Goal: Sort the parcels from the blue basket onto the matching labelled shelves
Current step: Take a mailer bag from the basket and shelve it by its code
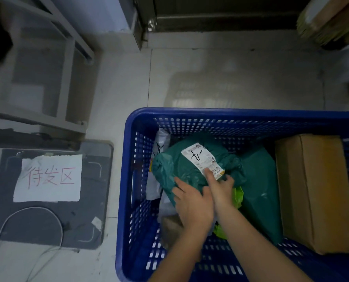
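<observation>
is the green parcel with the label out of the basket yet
Not yet. The green parcel still sits inside the blue basket, below its rim, with the left hand and right hand on it.

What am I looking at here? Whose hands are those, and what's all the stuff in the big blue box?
There is no machine here, just a person. The picture comes from a camera worn on their head, so you look down at their own arms, as if through their eyes.

The blue plastic basket with holes stands on the pale tiled floor and is full of parcels. Both hands are on a crumpled green plastic mailing bag: the left hand presses on its near edge, while the right hand touches its white shipping label, which has black pen marks on it. Beside it lie another green bag and a brown cardboard box.

To the left, a white paper sign with red handwriting lies on a dark grey flat pad.
</observation>
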`<state>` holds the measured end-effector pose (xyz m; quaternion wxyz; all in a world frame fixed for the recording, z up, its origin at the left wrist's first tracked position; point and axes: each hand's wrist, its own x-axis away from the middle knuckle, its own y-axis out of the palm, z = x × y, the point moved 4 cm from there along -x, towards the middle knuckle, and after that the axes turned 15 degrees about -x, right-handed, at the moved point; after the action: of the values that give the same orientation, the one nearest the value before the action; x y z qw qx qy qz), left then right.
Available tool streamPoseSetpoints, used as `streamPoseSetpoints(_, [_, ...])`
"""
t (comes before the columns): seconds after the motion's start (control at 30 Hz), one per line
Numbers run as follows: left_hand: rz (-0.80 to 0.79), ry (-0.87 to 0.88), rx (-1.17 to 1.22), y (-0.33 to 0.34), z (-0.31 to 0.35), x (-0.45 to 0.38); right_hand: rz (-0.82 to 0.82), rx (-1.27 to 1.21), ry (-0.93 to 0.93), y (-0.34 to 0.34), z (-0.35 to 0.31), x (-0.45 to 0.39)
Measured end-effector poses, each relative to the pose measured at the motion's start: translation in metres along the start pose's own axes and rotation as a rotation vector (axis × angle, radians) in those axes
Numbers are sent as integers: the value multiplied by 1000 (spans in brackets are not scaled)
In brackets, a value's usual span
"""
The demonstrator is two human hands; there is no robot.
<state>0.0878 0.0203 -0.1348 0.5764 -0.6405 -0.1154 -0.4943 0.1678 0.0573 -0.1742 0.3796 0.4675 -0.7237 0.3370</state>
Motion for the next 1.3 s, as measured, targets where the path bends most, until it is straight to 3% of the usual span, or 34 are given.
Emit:
streamPoseSetpoints(0.1, [-74, -124, 116, 12, 6, 8, 62, -54, 85, -18, 22, -2])
streamPoseSetpoints(0.23, [-115, -166, 225, 23, -4, 3, -247, -100, 416, -14, 54, -5])
streamPoseSetpoints(0.3, [-117, -140, 283, 28, -11, 0, -330, -145, 483, -9, 62, -7])
streamPoseSetpoints(0.4, [-217, -84, 254, 23, -22, -10, -260, -181, 487, -10, 67, -14])
streamPoseSetpoints(0.5, [-365, 39, -24, -11, -34, -29, -188, -163, 483, -19, 71, -16])
streamPoseSetpoints(0.53, [-308, 72, -132, -29, -37, -39, -186, -140, 464, -23, 70, -15])
streamPoseSetpoints(0.63, [96, 140, -276, -75, -42, -74, -240, -78, 443, -34, 62, -7])
streamPoseSetpoints(0.67, [116, 152, -223, -80, -42, -83, -255, -62, 434, -40, 59, -6])
streamPoseSetpoints(0.7, [31, 137, -141, -77, -44, -93, -283, -43, 413, -47, 55, -6])
streamPoseSetpoints(0.83, [-486, -6, 208, -44, -54, -98, -421, 140, 343, -71, 38, -3])
streamPoseSetpoints(0.9, [-628, -39, 367, -32, -57, -87, -475, 245, 352, -79, 31, -3])
streamPoseSetpoints(1.17, [-680, -112, 805, 3, -68, -43, -521, 280, 224, -98, 4, 10])
streamPoseSetpoints(1.23, [-676, -135, 875, 11, -69, -37, -395, 251, 107, -110, 5, 13])
streamPoseSetpoints(1.3, [-628, -141, 951, 17, -69, -32, -160, 96, -77, -129, 6, 15])
